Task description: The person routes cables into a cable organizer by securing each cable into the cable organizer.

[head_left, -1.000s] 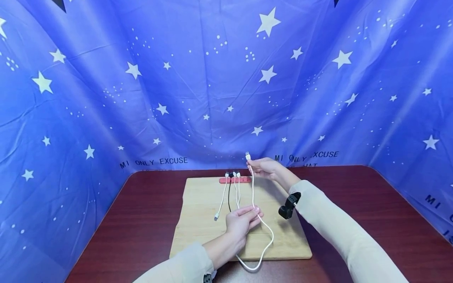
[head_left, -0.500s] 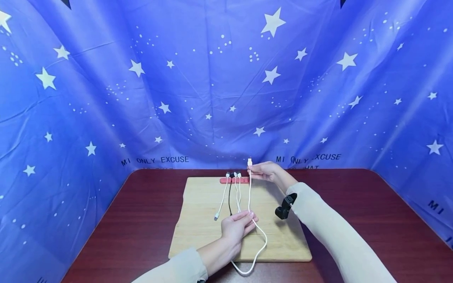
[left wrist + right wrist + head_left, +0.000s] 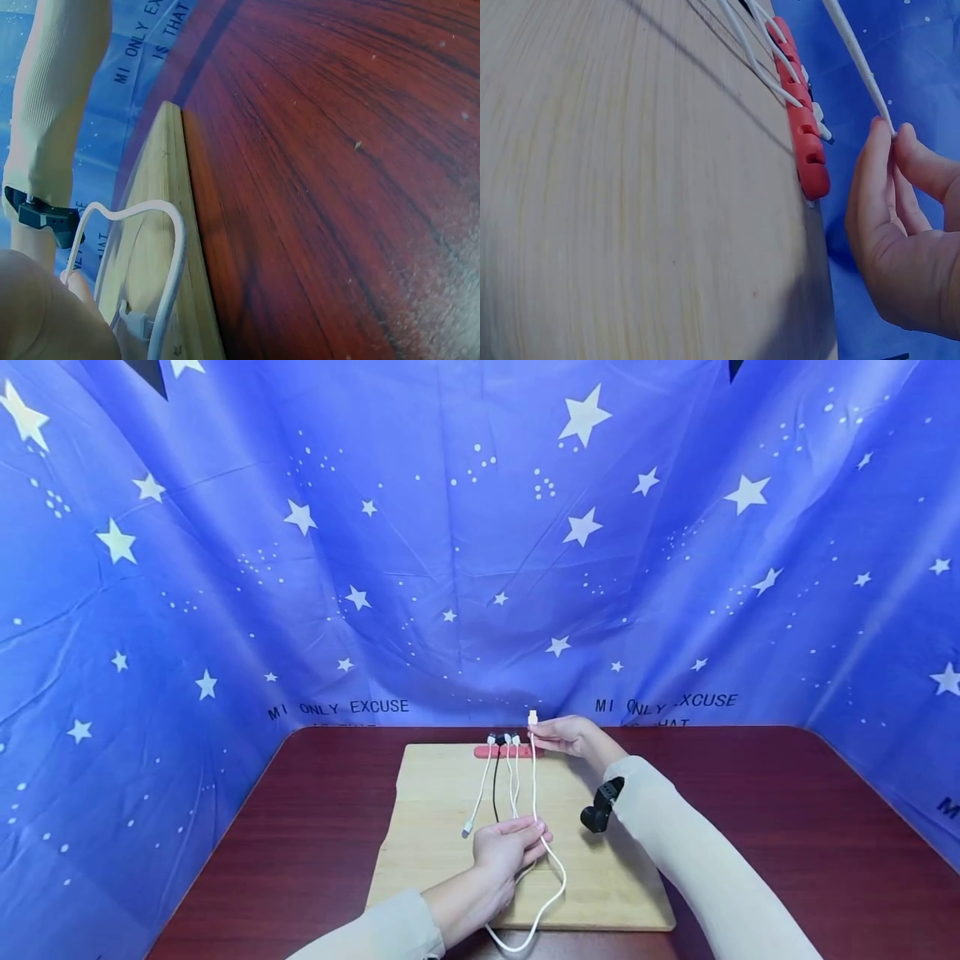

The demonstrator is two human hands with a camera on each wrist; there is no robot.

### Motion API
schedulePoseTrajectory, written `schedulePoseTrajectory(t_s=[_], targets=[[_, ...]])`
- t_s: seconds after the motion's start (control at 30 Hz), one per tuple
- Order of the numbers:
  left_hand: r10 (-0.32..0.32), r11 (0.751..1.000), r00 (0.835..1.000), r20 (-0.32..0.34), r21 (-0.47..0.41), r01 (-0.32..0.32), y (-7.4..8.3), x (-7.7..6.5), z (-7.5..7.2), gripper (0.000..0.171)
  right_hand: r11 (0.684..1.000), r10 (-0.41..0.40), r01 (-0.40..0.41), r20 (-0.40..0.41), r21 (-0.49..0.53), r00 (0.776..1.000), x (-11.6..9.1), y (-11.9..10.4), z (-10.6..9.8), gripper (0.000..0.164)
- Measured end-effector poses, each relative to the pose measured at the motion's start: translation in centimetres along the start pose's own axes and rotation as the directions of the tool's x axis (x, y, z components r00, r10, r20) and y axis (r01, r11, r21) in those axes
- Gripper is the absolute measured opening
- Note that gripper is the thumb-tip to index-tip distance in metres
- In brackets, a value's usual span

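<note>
My right hand (image 3: 567,735) pinches a white USB cable (image 3: 534,785) between thumb and fingers, just below its plug (image 3: 532,717). The plug points up beyond the board's far edge. Lower down, my left hand (image 3: 502,852) pinches the same cable, which runs fairly straight between the hands and then loops below. A red cable clip strip (image 3: 802,120) lies along the board's far edge, close to my right hand. Several cables sit in its slots; in the right wrist view, an unfilled slot (image 3: 811,154) shows at the near end.
A light wooden board (image 3: 427,827) lies on the dark red table (image 3: 300,835). One short white cable end (image 3: 467,829) rests on the board, left of my left hand. Behind the table hangs a blue star-patterned cloth (image 3: 420,543).
My right hand has lowered the plug end toward the clip strip. My left hand has shifted slightly left and down, still pinching the cable. The head view has shifted a little.
</note>
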State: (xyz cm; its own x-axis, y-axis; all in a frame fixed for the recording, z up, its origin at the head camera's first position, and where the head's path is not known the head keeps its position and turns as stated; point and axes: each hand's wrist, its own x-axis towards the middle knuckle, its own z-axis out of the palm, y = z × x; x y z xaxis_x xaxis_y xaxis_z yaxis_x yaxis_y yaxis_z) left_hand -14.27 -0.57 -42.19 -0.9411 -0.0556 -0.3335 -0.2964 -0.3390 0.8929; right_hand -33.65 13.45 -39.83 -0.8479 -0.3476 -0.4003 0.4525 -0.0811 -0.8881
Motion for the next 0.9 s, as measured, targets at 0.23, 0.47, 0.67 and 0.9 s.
schedulePoseTrajectory(t_s=[0.23, 0.47, 0.67, 0.9], targets=[[0.005, 1.000, 1.000, -0.010, 0.030, -0.005, -0.1, 0.4, -0.3, 0.026, 0.998, -0.052, 0.050, -0.066, -0.022, 0.996, 0.8, 0.4, 0.4, 0.021], [0.016, 0.999, 0.999, -0.042, 0.037, -0.014, -0.2, 0.9, -0.1, 0.028, 0.994, -0.070, 0.059, -0.135, -0.088, 0.988, 1.5, 0.7, 0.5, 0.048], [0.021, 0.999, 0.999, -0.040, 0.045, -0.019, -0.4, 1.1, 0.1, 0.029, 0.992, -0.075, 0.057, -0.162, -0.110, 0.984, 1.9, 1.0, 0.4, 0.048], [-0.003, 0.998, 0.999, -0.035, 0.059, 0.005, -0.5, 1.2, 0.3, 0.028, 0.979, -0.100, 0.066, -0.170, -0.194, 0.980, 2.2, 1.2, 0.0, 0.045]])
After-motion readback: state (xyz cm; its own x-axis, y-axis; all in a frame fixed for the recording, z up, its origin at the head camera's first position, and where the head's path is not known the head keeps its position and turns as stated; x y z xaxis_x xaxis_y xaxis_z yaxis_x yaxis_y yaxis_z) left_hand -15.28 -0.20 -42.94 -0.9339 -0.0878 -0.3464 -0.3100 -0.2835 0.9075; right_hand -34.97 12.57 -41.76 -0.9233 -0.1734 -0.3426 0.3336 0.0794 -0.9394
